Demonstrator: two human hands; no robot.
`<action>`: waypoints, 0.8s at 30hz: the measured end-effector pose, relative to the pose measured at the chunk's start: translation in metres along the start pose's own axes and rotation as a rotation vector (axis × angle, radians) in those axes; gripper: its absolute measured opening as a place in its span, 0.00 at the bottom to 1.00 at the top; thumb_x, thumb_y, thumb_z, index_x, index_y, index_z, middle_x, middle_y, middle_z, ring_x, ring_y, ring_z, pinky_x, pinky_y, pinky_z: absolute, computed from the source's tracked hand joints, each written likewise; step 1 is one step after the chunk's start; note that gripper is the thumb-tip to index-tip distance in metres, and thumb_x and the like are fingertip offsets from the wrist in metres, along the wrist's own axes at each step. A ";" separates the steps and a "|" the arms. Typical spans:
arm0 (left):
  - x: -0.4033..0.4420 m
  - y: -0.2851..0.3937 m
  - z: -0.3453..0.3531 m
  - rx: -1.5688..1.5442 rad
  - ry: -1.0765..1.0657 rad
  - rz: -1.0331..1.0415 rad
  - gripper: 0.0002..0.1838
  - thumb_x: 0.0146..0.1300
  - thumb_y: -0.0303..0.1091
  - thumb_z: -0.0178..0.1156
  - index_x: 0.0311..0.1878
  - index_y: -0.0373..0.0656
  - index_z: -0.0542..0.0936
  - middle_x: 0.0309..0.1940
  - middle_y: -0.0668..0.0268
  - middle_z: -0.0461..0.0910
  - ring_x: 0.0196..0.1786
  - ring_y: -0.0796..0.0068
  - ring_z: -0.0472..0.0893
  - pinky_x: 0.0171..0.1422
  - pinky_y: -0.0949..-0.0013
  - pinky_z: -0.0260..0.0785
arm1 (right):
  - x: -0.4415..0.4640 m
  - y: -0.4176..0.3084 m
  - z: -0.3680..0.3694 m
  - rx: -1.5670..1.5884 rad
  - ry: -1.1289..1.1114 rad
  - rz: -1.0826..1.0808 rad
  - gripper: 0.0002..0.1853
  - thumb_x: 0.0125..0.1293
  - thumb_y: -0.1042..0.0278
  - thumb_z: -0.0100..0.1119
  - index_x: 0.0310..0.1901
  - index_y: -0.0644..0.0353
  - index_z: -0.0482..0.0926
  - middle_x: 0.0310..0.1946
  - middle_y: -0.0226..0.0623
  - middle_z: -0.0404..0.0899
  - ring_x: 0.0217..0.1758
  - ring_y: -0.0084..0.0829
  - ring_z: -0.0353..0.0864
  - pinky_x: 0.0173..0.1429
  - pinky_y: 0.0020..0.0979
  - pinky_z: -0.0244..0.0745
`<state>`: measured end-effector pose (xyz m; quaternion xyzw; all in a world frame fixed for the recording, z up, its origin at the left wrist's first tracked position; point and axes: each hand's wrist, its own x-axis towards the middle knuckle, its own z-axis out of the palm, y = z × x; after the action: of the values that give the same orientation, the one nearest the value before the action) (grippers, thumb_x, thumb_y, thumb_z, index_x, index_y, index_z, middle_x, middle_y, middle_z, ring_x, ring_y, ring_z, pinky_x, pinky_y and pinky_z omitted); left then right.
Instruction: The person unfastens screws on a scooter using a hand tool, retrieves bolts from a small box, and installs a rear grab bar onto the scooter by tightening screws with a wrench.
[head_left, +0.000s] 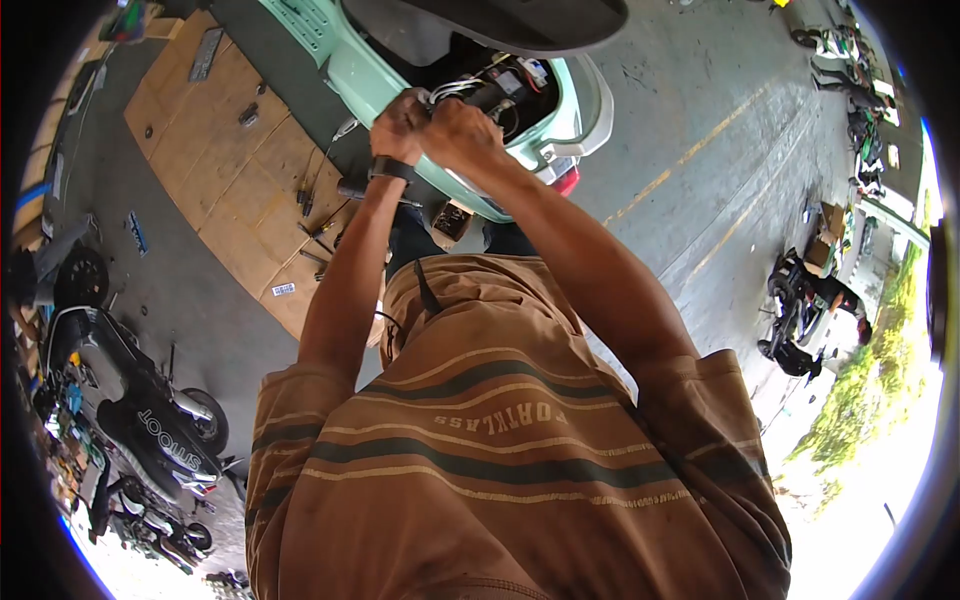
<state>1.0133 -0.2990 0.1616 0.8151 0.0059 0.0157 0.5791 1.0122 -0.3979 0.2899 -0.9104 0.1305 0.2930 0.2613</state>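
My left hand (401,123), with a dark band on the wrist, is closed at the rim of a mint-green scooter body (370,80). Right against it, my right hand (464,133) is also closed, its fingers curled down toward the open compartment under the raised dark seat (500,22). White wires (456,88) loop just beyond the fingertips of both hands. What the fingers pinch is hidden by the hands. Black parts and more wiring (508,83) fill the compartment. A red tail light (567,181) sits at the scooter's end, below the pale grab rail (600,110).
A flattened cardboard sheet (225,165) lies on the left floor with screwdrivers (306,190) and small parts. A small box of parts (452,221) stands near my feet. A black motorcycle (140,400) stands lower left. At right are another motorcycle (790,310) and people.
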 end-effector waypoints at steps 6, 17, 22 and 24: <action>-0.004 0.041 0.016 0.205 0.296 0.183 0.07 0.65 0.28 0.51 0.42 0.44 0.78 0.32 0.60 0.82 0.32 0.61 0.81 0.37 0.63 0.72 | -0.097 0.130 -0.033 0.142 -0.011 -0.225 0.22 0.68 0.52 0.48 0.34 0.68 0.77 0.27 0.56 0.80 0.35 0.56 0.80 0.44 0.49 0.75; -0.142 0.120 0.102 0.043 0.285 -0.207 0.13 0.64 0.39 0.62 0.32 0.39 0.74 0.21 0.73 0.71 0.23 0.83 0.66 0.28 0.75 0.60 | -0.130 0.425 -0.098 0.367 -0.115 -0.059 0.10 0.65 0.74 0.51 0.46 0.67 0.74 0.37 0.51 0.82 0.40 0.45 0.84 0.44 0.39 0.78; -0.203 0.184 0.161 -0.100 -0.176 -0.394 0.13 0.61 0.37 0.65 0.41 0.37 0.82 0.25 0.71 0.79 0.29 0.85 0.71 0.34 0.77 0.65 | -0.116 0.400 -0.107 0.490 -0.048 -0.398 0.12 0.60 0.74 0.61 0.45 0.65 0.77 0.34 0.46 0.83 0.36 0.39 0.86 0.41 0.36 0.78; -0.224 0.182 0.182 -0.125 -0.212 -0.408 0.13 0.62 0.37 0.65 0.44 0.37 0.82 0.28 0.70 0.80 0.31 0.85 0.73 0.37 0.76 0.67 | -0.121 0.383 -0.104 0.483 -0.063 -0.498 0.12 0.60 0.74 0.62 0.46 0.64 0.78 0.34 0.47 0.83 0.37 0.40 0.86 0.41 0.36 0.78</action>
<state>0.7938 -0.5368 0.2694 0.7566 0.1086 -0.1871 0.6171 0.8150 -0.7631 0.2820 -0.8167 -0.0381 0.2086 0.5367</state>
